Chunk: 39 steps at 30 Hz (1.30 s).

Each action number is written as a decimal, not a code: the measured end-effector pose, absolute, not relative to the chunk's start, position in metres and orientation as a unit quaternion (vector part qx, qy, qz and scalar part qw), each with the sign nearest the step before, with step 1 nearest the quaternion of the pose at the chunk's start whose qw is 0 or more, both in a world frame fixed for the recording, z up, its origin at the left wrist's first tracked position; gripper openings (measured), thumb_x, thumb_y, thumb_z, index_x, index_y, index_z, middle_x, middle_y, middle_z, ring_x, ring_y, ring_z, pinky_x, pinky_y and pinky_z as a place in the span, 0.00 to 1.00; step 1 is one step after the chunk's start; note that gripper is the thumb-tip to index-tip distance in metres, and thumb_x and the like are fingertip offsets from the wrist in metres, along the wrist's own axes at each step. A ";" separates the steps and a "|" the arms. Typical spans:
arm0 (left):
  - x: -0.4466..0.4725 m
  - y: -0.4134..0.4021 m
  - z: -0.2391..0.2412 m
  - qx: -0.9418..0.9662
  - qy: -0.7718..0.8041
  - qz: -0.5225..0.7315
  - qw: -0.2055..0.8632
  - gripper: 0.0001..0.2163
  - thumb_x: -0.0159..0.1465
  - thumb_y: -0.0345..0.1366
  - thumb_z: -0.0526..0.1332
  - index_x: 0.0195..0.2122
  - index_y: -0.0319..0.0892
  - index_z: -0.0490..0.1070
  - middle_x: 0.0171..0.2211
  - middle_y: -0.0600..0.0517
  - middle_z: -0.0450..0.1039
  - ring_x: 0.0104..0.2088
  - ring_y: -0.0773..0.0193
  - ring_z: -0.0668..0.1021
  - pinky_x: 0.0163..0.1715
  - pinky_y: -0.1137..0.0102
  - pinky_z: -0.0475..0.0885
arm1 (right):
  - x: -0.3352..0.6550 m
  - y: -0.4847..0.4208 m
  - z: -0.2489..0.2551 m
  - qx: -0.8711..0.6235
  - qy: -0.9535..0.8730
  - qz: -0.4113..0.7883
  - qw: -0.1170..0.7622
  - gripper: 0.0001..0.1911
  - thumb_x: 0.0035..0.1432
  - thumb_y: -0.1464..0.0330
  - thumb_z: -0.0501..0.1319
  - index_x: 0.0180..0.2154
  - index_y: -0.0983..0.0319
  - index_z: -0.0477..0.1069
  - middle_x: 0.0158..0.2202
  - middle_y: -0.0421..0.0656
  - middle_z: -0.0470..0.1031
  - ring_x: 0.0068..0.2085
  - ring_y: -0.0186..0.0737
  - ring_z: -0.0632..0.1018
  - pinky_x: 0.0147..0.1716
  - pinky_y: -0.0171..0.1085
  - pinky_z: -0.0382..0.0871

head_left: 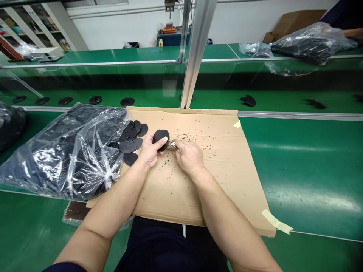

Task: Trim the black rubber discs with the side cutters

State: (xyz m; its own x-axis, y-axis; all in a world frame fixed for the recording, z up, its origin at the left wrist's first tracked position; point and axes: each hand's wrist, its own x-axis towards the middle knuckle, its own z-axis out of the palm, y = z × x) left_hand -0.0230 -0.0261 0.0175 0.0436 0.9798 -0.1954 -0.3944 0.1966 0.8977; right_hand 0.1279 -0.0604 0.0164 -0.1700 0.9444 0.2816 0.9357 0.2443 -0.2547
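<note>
My left hand grips a black oval rubber piece above a flat sheet of cardboard. My right hand is closed around a small metal tool whose tip meets the edge of the black piece. Small black trimmings are scattered over the cardboard around both hands. A loose pile of similar black oval pieces lies just left of my left hand, spilling from a clear plastic bag.
The cardboard lies on a green bench. Behind it a green conveyor belt carries several black pieces. An aluminium post rises from the belt's edge. Another plastic bag of black parts sits at the far right, beside a person's arm.
</note>
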 end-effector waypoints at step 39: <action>-0.040 -0.011 0.019 0.218 0.353 0.409 0.813 0.10 0.56 0.27 0.62 0.40 0.37 0.69 0.24 0.53 0.69 0.16 0.71 0.69 0.10 0.81 0.52 | 0.126 -0.065 0.024 -0.537 -0.786 0.185 0.244 0.17 0.58 0.69 0.58 0.50 0.56 0.72 0.42 0.43 0.78 0.42 0.43 0.78 0.42 0.39 0.69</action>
